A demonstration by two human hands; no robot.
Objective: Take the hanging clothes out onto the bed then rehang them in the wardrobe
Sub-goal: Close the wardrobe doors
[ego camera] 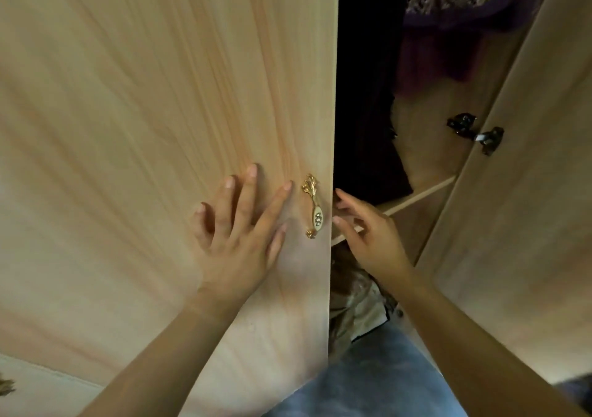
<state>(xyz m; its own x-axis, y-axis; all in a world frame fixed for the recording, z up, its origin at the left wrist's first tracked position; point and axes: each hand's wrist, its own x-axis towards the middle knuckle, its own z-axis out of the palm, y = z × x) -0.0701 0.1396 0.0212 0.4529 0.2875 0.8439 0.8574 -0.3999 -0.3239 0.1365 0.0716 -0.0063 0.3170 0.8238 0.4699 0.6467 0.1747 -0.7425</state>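
Observation:
A light wooden wardrobe door fills the left of the head view, with a gold and cream handle near its right edge. My left hand lies flat on the door just left of the handle, fingers spread. Beside the door's edge, my right hand has its fingers loosely extended toward the edge and grips nothing. In the dark gap hang dark purple and patterned clothes. The right door stands swung open.
A wooden shelf crosses the inside of the wardrobe behind my right hand. Crumpled beige fabric lies below it. A black hinge sits on the right door. Blue jeans show at the bottom.

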